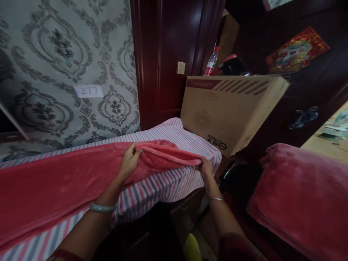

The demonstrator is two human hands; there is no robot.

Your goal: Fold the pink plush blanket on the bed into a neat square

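A pink fleece blanket (pixel 59 177) lies along a bed covered with a pink, white and grey striped sheet (pixel 152 188). My left hand (pixel 129 159) is closed on the blanket's folded end near the top edge. My right hand (pixel 206 167) pinches the blanket's corner at the foot of the bed, where the sheet hangs over the edge. Both wrists wear bangles.
A large cardboard box (pixel 231 108) stands at the foot of the bed against a dark wooden door (pixel 168 54). A patterned wallpaper wall with a "277" label (pixel 89 91) runs behind the bed. Another pink blanket heap (pixel 301 203) sits at the right. A plastic bottle (pixel 211 63) stands behind the box.
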